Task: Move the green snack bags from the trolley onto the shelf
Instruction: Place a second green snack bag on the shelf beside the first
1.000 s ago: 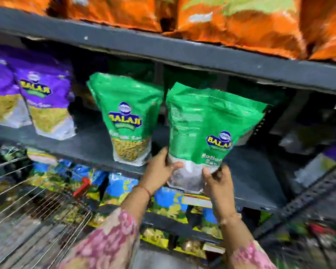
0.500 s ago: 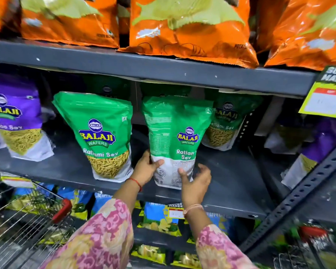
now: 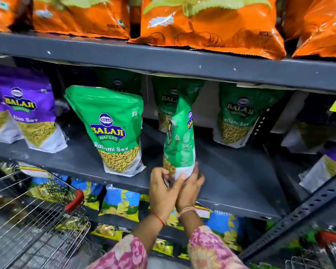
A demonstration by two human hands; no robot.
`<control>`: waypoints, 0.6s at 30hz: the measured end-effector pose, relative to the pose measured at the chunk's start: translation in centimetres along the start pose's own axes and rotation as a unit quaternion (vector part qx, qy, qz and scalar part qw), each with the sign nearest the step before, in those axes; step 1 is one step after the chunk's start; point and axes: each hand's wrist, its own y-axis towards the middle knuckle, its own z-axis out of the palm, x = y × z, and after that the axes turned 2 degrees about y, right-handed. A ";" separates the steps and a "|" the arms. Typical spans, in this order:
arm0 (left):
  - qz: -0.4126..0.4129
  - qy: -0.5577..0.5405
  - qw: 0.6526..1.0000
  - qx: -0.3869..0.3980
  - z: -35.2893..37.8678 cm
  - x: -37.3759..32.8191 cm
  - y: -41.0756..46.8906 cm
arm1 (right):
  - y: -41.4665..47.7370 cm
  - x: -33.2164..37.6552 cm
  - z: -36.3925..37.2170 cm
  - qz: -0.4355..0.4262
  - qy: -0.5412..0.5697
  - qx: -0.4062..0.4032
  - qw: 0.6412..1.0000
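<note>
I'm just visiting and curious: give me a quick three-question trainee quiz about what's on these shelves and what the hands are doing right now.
1. True or false: both hands grip the bottom of the green bag being placed.
2. Multiple choice: that bag is turned A) front label to the camera, B) edge-on to the camera, C) flat on its face.
3. What colour are the bags on the shelf above?

Key:
1. True: the left hand and right hand pinch its lower end.
2. B; the standing green bag beside it faces the camera.
3. Orange: the orange bags sit on the upper shelf.
</note>
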 end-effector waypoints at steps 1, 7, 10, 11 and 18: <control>-0.011 -0.018 1.000 0.008 -0.4 0.4 0.4 | 0.6 -0.3 -0.5 -0.008 0.019 0.011 1.000; -0.158 -0.014 0.968 0.193 -3.3 3.8 5.7 | 4.4 -2.1 -3.6 0.085 0.247 0.166 0.951; -0.164 -0.018 0.953 0.252 -3.7 4.6 7.0 | 5.5 -2.5 -4.1 0.087 0.224 0.215 0.947; -0.164 -0.027 0.951 0.261 -3.6 4.7 7.1 | 5.6 -2.6 -4.2 0.084 0.219 0.218 0.947; -0.162 -0.163 0.958 0.170 -3.2 6.0 5.2 | 4.6 -2.6 -3.1 0.047 0.157 0.173 0.971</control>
